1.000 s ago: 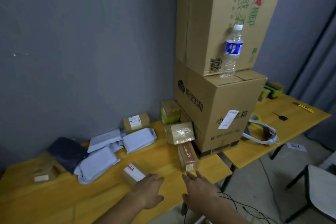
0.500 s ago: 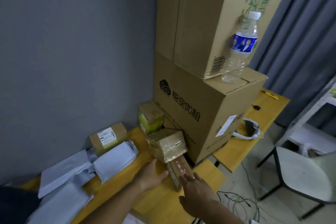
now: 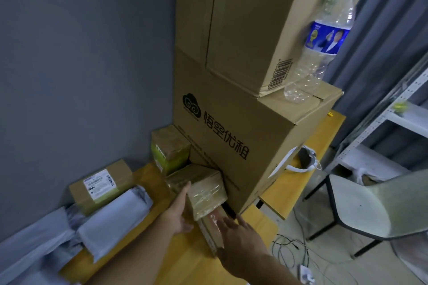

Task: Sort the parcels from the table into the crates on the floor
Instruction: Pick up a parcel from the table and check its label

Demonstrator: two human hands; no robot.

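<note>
A tape-wrapped brown parcel (image 3: 203,188) lies on the yellow table (image 3: 185,261), leaning against a big carton. My left hand (image 3: 179,211) lies flat against its left side, fingers straight. A long narrow taped parcel (image 3: 209,231) lies just below it. My right hand (image 3: 234,236) reaches over that narrow parcel with fingers spread, at or just above its top. A green-sided box (image 3: 170,150) stands behind. A labelled brown box (image 3: 100,186) and white mailer bags (image 3: 113,217) lie to the left. No crates are in view.
Two big stacked cartons (image 3: 231,111) fill the table's right part, with a water bottle (image 3: 317,46) standing on the lower one. A grey wall is behind. A white chair (image 3: 379,210), a metal shelf (image 3: 393,122) and floor cables (image 3: 291,247) lie to the right.
Both hands have moved forward from the table's front edge to the taped parcels. My view has come closer and turned to the right.
</note>
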